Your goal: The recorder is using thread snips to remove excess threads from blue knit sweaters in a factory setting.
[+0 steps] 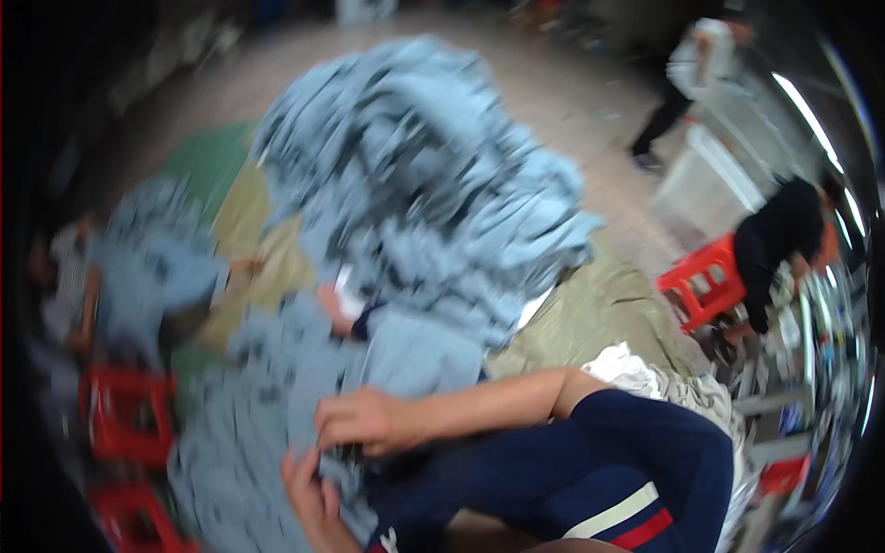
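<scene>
My right hand [369, 420] reaches in from the right, its fingers curled downward over blue-grey cloth [249, 415] spread in front of me. Just below, my left hand [312, 493] comes up from the lower edge, fingers bent and fingertips close to those of the right. Both hands look closed, but blur hides what is between the fingers. The cloth has darker spots or folds and looks like loose garments. A smoother blue-grey piece [424, 350] lies beyond my right wrist. My navy clothing [572, 461] has white and red stripes.
A large heap of blue-grey cloth [424, 166] lies ahead on tan sheeting [599, 313]. At left, a person [69, 286] sits by more cloth; red stools [129, 415] stand nearby. Another person [784, 240] bends near a red stool [705, 281] at right; a third [696, 69] walks behind translucent bins [705, 180].
</scene>
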### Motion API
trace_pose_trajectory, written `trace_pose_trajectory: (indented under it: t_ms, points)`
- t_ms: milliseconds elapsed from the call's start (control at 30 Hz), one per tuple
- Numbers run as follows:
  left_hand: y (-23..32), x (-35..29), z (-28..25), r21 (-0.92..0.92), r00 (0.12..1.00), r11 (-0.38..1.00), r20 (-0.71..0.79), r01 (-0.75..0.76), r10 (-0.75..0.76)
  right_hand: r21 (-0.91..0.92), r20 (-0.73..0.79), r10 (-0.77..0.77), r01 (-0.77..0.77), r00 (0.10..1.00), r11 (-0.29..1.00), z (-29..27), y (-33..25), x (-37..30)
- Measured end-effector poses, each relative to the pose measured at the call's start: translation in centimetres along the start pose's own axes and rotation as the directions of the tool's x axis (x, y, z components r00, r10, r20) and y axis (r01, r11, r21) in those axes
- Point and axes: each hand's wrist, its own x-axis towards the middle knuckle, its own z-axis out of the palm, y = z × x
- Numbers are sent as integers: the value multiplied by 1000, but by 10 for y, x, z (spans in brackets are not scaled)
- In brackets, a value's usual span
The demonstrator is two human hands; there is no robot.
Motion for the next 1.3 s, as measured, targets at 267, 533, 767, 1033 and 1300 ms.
trace_pose_trajectory:
  t_ms: [267, 533, 767, 1033, 1300]
  points:
    - [-18, -5, 11, -203, 937, 945, 188, -257, 295, -130, -63, 43, -51, 997, 990, 16, -15, 12]
    - [-22, -14, -1, -70, 953, 966, 158, -249, 257, -103, -18, 50, -52, 999, 993, 29, -6, -5]
    - [-14, -3, -12, 359, 793, 713, 378, -602, 478, 231, 6, 373, -364, 928, 902, 26, -7, -4]
    - [-15, -2, -17, 494, 700, 499, 439, -712, 564, 161, 141, 388, -408, 911, 899, 31, 3, -14]
    - [-18, 0, -23, 405, 603, 448, 524, -798, 601, 359, 162, 426, -455, 890, 814, 28, 7, -18]
